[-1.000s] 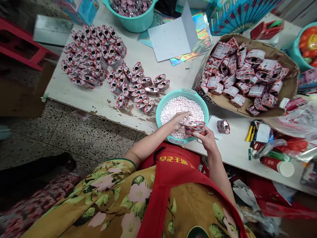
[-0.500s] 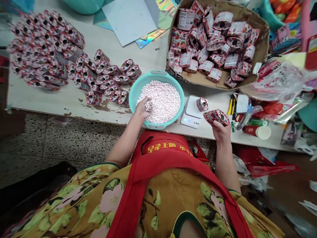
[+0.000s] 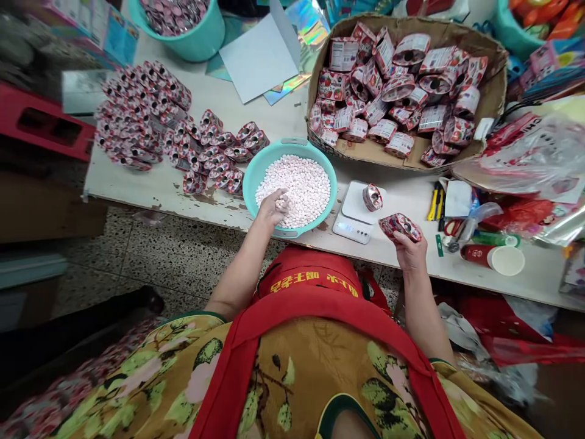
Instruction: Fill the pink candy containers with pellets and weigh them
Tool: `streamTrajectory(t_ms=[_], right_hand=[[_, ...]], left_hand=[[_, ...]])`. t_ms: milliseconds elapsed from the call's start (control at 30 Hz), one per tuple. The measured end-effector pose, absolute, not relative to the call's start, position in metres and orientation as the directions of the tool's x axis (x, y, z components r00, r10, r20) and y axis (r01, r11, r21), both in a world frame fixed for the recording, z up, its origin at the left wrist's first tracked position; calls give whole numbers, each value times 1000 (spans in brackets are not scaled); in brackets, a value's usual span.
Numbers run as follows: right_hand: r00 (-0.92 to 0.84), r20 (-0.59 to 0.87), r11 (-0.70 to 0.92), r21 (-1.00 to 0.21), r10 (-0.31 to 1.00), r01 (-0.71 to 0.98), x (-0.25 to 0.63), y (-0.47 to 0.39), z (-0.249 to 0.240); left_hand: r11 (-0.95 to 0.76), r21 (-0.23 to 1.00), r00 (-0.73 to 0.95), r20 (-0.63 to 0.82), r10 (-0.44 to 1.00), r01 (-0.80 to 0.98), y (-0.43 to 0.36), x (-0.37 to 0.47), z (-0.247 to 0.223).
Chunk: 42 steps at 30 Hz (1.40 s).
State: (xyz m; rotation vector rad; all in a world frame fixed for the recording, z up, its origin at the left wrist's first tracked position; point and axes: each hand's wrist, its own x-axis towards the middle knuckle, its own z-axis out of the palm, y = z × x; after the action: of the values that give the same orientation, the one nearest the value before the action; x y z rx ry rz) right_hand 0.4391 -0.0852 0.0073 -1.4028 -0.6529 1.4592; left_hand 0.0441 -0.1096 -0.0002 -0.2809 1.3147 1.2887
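A turquoise bowl (image 3: pixel 251 183) full of small whitish-pink candies (image 3: pixel 304 186) stands at the table's front edge. My left hand (image 3: pixel 273 210) rests over the candies at the bowl's left side, its fingers curled round a few of them. On the right, my right hand (image 3: pixel 414 251) grips a red printed packet (image 3: pixel 397 225) just above the table's front edge, thumb on its near side. Between bowl and hand lies a white digital scale (image 3: pixel 351 227), whose display is lit. One more red printed packet with a dark round hole (image 3: pixel 372 197) sits on the scale's plate.
A cardboard box (image 3: pixel 496 91) of similar packets stands behind the scale. Stacked packets (image 3: pixel 137 116) fill the table's left. Papers (image 3: pixel 260 61) lie at the back. Yellow cutters (image 3: pixel 434 202), a paper cup (image 3: pixel 505 260) and plastic bags (image 3: pixel 534 152) are at the right.
The camera view has shifted, showing more of the left side. My left hand stays among the candies with its fingers curled, and my right hand still holds the packet beside the scale.
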Motion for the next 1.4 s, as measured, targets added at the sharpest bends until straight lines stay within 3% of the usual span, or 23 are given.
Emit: streamTrajectory(t_ms=[233,367,600,800,933,1033,1133,1200,1267,1333,1400], right_hand=[[322,-467,-381,-876,823,-296,437,-99,-24],[477,-468,-365,-882,744,-297,440,-95,-43],[475,-478,-345,-874,739,-344,450,-72,-50],[445,-432,-293,-891,784,-347,470,-55,-50],[461,-422,-282,-896,780,-343,490,-52,-49],[488,-438,-284,-889,755,-358,502,-53,-52],[493,-458,-294,-879,739,-376,508,-53,-56],[494,-474,-305,-871,729,-385,509,-51,-59],[491,-480,-309,-867,727,-390,507,-48,-60],[486,-473,-301,-869,735,-392,504,-44,-60],[478,-467,-292,-870,744,-397,500,-42,-59]], left_hand=[[406,504,-158,-753,638,-763,-107,33,0],[421,560,-185,-731,657,-714,-109,31,-2],[511,622,-76,-675,734,-593,-85,72,21],[628,759,210,-595,776,-171,-28,167,22],[340,895,235,-411,881,290,10,225,3],[172,767,246,-396,885,618,24,244,-12],[153,636,210,-457,864,756,27,248,-23],[171,664,207,-450,869,727,27,247,-27],[243,777,211,-432,877,581,26,243,-28],[402,858,178,-471,864,320,23,236,-26],[561,827,130,-560,818,25,19,224,-21]])
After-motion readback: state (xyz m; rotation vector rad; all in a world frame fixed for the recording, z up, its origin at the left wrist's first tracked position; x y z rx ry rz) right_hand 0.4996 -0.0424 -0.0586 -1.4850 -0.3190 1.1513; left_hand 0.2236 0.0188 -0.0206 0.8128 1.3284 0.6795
